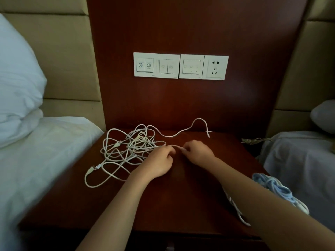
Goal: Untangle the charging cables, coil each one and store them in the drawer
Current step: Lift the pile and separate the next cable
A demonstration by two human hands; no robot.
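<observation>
A tangle of white charging cables (126, 149) lies on the left half of the dark wooden nightstand (181, 196). One strand (181, 134) runs from the tangle to the back right and ends in a plug near the wall. My left hand (159, 163) and my right hand (197, 153) sit side by side just right of the tangle, each pinching the same short stretch of white cable between them. A light blue cable bundle (272, 187) lies at the nightstand's right edge, with white cable loops (235, 209) partly hidden under my right forearm.
Beds with white sheets flank the nightstand, left (36, 160) and right (299, 160). A white switch and socket panel (181, 66) is on the wooden wall panel behind. A pillow (16, 78) leans at far left. The drawer front (170, 245) shows at the bottom edge.
</observation>
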